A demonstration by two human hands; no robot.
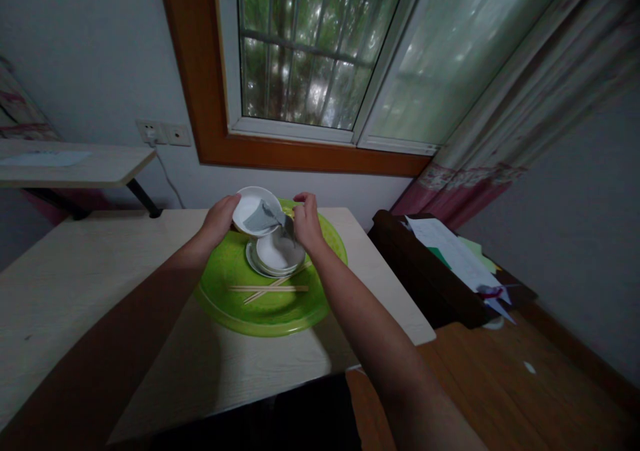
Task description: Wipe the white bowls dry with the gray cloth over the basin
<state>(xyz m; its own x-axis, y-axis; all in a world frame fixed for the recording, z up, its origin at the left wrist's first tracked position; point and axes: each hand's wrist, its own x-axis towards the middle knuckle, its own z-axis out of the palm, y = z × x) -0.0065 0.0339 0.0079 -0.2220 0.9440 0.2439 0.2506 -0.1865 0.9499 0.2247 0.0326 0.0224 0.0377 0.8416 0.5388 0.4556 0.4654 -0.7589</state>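
Note:
My left hand (220, 218) grips the rim of a white bowl (257, 196) and keeps it tilted above a green basin (225, 311). A grey cloth (261, 218) lies against the inside of this bowl. The cloth's other end runs to my right hand (307, 224), whose fingers are closed on it. Just below the raised bowl, a small stack of white bowls (280, 251) rests in the basin. In front of the stack, several light wooden chopsticks (270, 288) lie crossed on the basin's green surface.
The basin stands on a pale wooden table (185, 364), its right edge near my right forearm. A raised shelf (100, 164) is at the left. Right of the table, papers (450, 251) lie on a dark brown piece of furniture (410, 271). A window (320, 51) is behind.

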